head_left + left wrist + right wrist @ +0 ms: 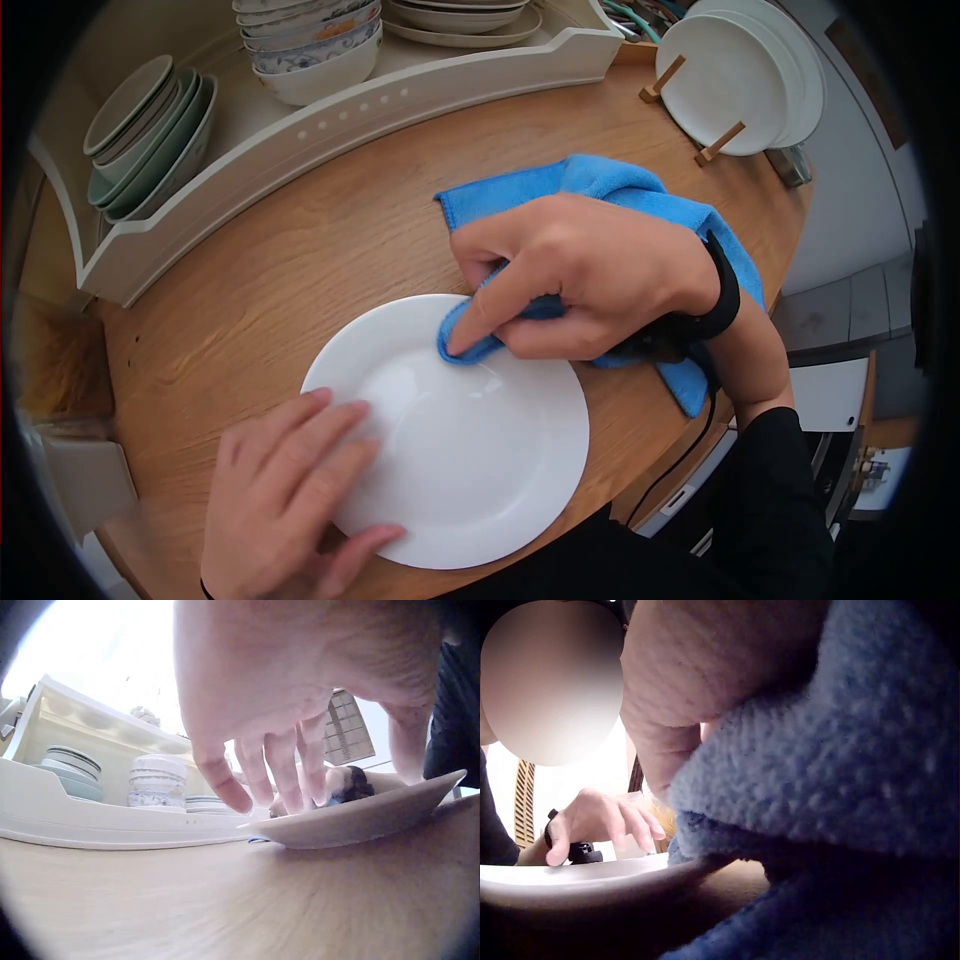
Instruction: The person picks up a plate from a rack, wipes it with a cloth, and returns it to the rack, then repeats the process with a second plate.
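A white plate (460, 460) lies face up on the wooden counter, near its front edge. My right hand (595, 275) grips a blue cloth (600, 180) and presses a fold of it onto the plate's far inner rim with the fingertips. The rest of the cloth spreads behind and under that hand. In the right wrist view the bunched cloth (840, 750) fills much of the picture. My left hand (285, 475) is at the plate's left side, fingers spread over the rim and thumb near the front edge. From the left wrist, its fingers (281, 765) point down at the plate (360, 817).
Behind the counter stands a cream rack (340, 125) with stacked bowls (320, 60), green and white dishes (150, 140) and plates (465, 20). More white plates (725, 85) lean upright in a wooden holder (720, 143) at back right. A white container (85, 475) stands at left.
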Demonstrator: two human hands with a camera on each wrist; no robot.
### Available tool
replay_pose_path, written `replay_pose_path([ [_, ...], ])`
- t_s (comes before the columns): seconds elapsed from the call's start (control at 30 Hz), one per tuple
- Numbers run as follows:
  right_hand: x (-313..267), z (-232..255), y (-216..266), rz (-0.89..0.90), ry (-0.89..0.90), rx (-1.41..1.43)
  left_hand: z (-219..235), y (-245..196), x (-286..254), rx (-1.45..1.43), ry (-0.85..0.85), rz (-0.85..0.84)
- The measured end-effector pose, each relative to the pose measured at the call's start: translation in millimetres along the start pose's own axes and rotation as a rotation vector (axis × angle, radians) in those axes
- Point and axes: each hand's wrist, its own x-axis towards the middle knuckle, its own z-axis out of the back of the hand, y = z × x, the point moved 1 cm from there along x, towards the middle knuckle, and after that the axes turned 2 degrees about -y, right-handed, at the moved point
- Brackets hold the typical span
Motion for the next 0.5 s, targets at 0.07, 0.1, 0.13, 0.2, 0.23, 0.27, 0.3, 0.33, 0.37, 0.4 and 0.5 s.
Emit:
replay_pose_path([
  [0.07,-0.6,3.8,1.8,-0.001,0.033,0.081,3.9,-8.6,0.0,0.003,0.186,-0.013],
  [0.1,-0.9,8.4,7.0,-0.050,0.150,0.094,4.9,-11.1,1.0,0.003,0.188,-0.013],
  [0.13,-0.7,10.6,9.6,-0.098,0.267,0.105,4.8,-13.1,2.3,-0.004,0.245,-0.037],
  [0.2,0.2,7.0,10.5,-0.067,0.231,0.072,5.6,-19.1,5.9,-0.021,0.340,-0.038],
  [0.23,0.3,4.7,9.9,-0.036,0.190,0.043,5.1,-19.9,5.8,-0.023,0.340,-0.038],
  [0.27,0.5,2.1,7.2,-0.037,0.190,0.045,4.1,-20.7,4.3,-0.070,0.381,-0.063],
  [0.3,1.6,-0.2,4.3,-0.014,0.104,0.049,3.0,-21.5,2.4,-0.116,0.422,-0.087],
  [0.33,2.7,-1.7,2.0,0.009,0.020,0.050,-0.3,-22.4,0.4,-0.160,0.416,-0.030],
  [0.37,3.1,-2.9,0.6,0.009,0.024,0.051,-2.7,-22.4,-1.5,-0.163,0.414,-0.028],
  [0.4,3.0,-3.4,-0.1,0.017,-0.028,-0.009,-4.6,-22.3,-2.8,-0.112,0.389,-0.036],
  [0.5,2.9,-5.9,-5.4,0.041,-0.092,-0.085,-6.3,-21.3,-4.1,-0.066,0.345,-0.020],
])
